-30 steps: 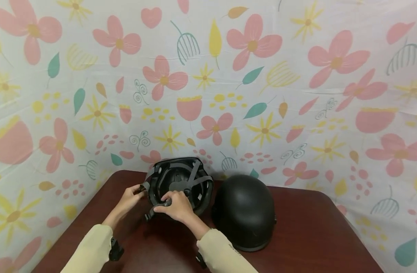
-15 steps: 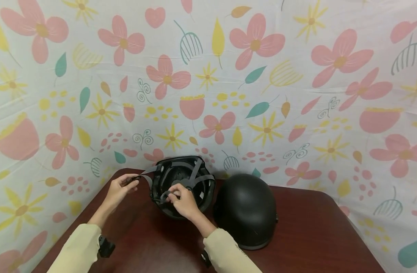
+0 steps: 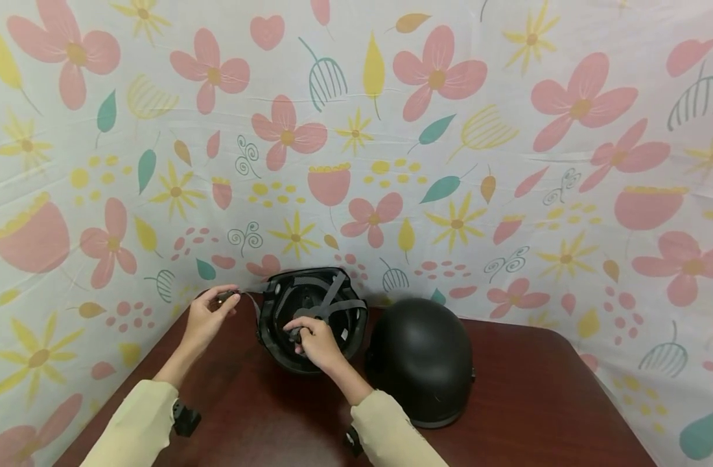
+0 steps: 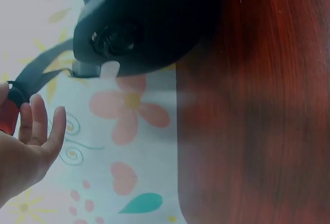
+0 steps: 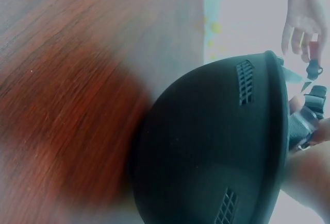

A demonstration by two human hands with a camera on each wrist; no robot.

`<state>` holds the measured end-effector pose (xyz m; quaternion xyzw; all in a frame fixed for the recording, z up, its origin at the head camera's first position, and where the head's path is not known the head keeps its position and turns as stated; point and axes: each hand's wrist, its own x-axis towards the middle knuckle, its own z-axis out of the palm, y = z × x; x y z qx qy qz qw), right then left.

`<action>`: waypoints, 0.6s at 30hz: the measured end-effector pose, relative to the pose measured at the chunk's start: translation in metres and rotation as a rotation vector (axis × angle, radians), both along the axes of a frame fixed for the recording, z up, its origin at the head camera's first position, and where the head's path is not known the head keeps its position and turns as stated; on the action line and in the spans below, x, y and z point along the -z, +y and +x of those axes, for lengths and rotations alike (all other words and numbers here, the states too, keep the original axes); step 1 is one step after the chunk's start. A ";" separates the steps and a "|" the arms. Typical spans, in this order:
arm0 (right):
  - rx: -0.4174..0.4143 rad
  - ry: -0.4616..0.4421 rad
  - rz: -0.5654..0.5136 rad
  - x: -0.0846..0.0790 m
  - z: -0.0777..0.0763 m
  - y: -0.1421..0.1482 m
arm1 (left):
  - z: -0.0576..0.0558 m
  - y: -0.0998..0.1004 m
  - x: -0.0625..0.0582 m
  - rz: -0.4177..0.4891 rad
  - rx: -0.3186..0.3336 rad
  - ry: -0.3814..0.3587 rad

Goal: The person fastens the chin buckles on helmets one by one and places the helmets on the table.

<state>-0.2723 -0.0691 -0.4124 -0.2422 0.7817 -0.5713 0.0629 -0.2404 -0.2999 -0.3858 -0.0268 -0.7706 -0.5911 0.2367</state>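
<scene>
A black helmet point(image 3: 270, 337) lies with its open inside, crossed by grey straps point(image 3: 346, 305), facing me. My left hand point(image 3: 206, 319), left of the helmet, pinches a buckle at the end of a strap. In the left wrist view this strap point(image 4: 38, 72) runs from the helmet to a dark buckle point(image 4: 18, 94) with a red part beside it. My right hand point(image 3: 318, 345), in front of the helmet's opening, grips another strap's black buckle point(image 5: 315, 100). The two buckles are apart. In the right wrist view the helmet's outer shell point(image 5: 206, 141) hides part of the right hand.
A second black helmet point(image 3: 420, 360) sits dome up to the right of the first. Both are on a dark red-brown table point(image 3: 525, 389). Behind it hangs a white cloth point(image 3: 345, 143) with flowers and leaves, close to the table's back edge.
My left hand has moved left and up, away from the helmet, drawing its strap outward. My right hand has moved right with its buckle, over the helmet's opening. The second helmet stays in place.
</scene>
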 end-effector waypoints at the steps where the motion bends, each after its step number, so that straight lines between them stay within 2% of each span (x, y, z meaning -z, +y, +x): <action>1: -0.004 -0.015 -0.016 -0.001 0.000 0.001 | 0.000 0.002 0.000 -0.006 -0.009 0.013; 5: -0.052 -0.075 -0.088 -0.003 0.001 0.006 | 0.000 0.009 -0.002 -0.042 -0.027 0.062; 9: -0.098 -0.083 -0.066 -0.004 0.002 0.012 | 0.000 0.015 -0.005 -0.068 -0.041 0.096; 18: -0.095 0.015 0.025 -0.004 0.003 0.018 | 0.003 0.028 -0.013 -0.046 -0.095 0.058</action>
